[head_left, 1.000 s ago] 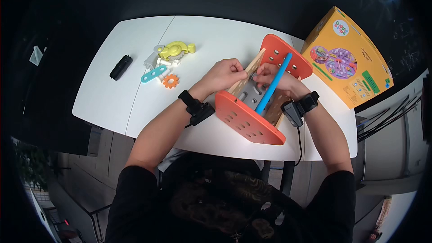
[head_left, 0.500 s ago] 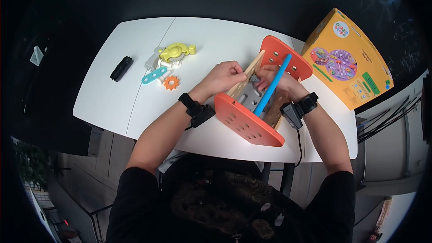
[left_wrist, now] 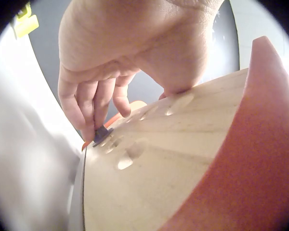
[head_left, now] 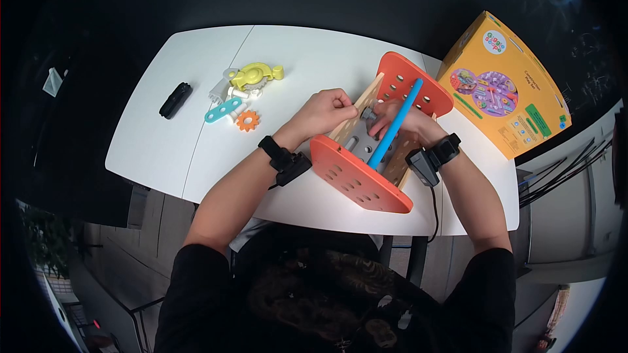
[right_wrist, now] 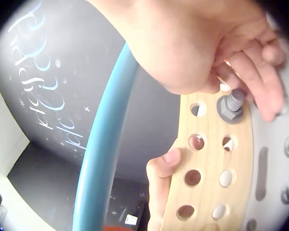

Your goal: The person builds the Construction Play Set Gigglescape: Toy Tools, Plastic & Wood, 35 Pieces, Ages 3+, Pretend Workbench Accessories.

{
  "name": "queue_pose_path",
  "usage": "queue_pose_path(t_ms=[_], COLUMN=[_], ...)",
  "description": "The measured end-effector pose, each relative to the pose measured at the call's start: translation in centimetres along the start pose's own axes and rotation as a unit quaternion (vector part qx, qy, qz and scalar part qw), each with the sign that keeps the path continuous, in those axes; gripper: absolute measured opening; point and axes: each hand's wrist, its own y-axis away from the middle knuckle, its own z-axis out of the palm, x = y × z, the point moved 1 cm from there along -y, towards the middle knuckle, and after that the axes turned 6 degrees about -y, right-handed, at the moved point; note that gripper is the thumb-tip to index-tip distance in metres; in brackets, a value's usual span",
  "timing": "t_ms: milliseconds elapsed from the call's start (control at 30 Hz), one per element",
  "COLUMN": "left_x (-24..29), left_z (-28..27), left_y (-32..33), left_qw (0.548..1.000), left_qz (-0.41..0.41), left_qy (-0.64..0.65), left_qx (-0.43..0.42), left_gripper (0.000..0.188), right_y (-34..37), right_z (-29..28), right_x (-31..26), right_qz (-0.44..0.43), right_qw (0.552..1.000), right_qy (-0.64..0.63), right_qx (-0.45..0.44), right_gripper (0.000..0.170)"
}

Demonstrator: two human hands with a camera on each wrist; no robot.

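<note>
In the head view, a toy workbench with orange-red end panels [head_left: 360, 180] and a blue bar handle [head_left: 396, 124] stands on the table. My left hand [head_left: 329, 110] is at the outer face of its wooden side panel [left_wrist: 159, 139]; the fingertips hold a dark grey bolt head there, while the thumb rests over the panel's edge. Inside the frame, the bolt's threaded end [right_wrist: 236, 98] sticks through a hole with a grey hex nut [right_wrist: 229, 108] around it. My right hand [right_wrist: 192, 43] is beside the nut, its fingers loosely extended and not gripping it.
Left of the workbench lie a yellow toy saw [head_left: 257, 75], a turquoise strip with holes [head_left: 223, 110], an orange gear [head_left: 247, 120] and white pieces. A black object [head_left: 175, 100] lies farther left. The yellow box [head_left: 504, 85] stands at the right, past the workbench.
My right fingers, earlier together at the side panel, have come away from the nut and spread, leaving the grey piece visible. The left hand stays at the panel.
</note>
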Motion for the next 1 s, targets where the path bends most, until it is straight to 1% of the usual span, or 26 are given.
queue_pose_path(t_ms=[33,67,133,167,233,367,433,467,533,567,633,667,733,933,1000], left_x=[0.0,0.0,0.1,0.2,0.2,0.4,0.7,0.7,0.8,0.7,0.6,0.6,0.6,0.6,0.7], left_z=[0.0,0.0,-0.1,-0.1,0.0,-0.1,-0.2,-0.2,-0.1,-0.1,-0.1,-0.1,-0.1,0.0,0.0], left_y=[0.0,0.0,0.0,0.1,0.2,0.2,0.3,0.3,0.3,0.2,0.1,0.1,0.2,0.3,0.3], left_qw=[1.000,1.000,1.000,1.000,1.000,1.000,1.000,1.000,1.000,1.000,1.000,1.000,1.000,1.000,1.000], left_qz=[0.000,0.000,-0.003,-0.003,0.005,0.010,-0.015,-0.015,-0.025,-0.025,-0.012,-0.012,-0.013,-0.010,-0.009], left_qy=[-0.001,-0.001,-0.003,-0.003,0.000,0.003,-0.012,-0.012,-0.004,-0.005,-0.014,-0.014,-0.012,0.002,0.002], left_qx=[-0.001,-0.001,-0.003,-0.004,0.000,0.003,-0.016,-0.016,-0.017,-0.017,-0.003,-0.002,-0.002,0.000,0.000], left_gripper=[0.024,0.024,0.025,0.025,0.025,0.025,0.018,0.018,0.019,0.019,0.024,0.024,0.023,0.022,0.022], right_y=[0.2,0.5,0.9,1.0,1.1,0.5,0.2,0.1,0.1,0.2,0.4,0.5,0.5,0.5,0.5], right_z=[0.2,0.4,0.8,0.8,0.8,0.4,0.1,0.0,0.0,0.2,0.6,0.7,0.9,0.7,0.8], right_x=[-0.4,-0.5,-0.7,-0.8,-0.7,-0.2,-0.1,0.0,-0.1,-0.2,-0.3,-0.2,-0.2,-0.1,0.1], right_qz=[0.014,0.014,-0.025,-0.024,-0.020,-0.029,0.008,0.008,0.003,0.002,-0.010,-0.010,-0.059,-0.080,-0.075], right_qw=[0.999,0.999,0.999,0.999,0.999,0.998,0.998,0.998,0.998,0.998,1.000,1.000,0.997,0.997,0.997], right_qy=[-0.021,-0.021,0.032,0.032,0.030,0.052,0.057,0.056,0.063,0.063,-0.013,-0.013,-0.024,-0.002,0.005], right_qx=[0.020,0.020,0.026,0.026,0.015,-0.001,-0.022,-0.022,-0.021,-0.021,0.022,0.022,0.035,0.012,0.023], right_gripper=[0.042,0.042,0.031,0.031,0.021,0.028,0.038,0.038,0.048,0.048,0.028,0.028,0.025,0.023,0.023])
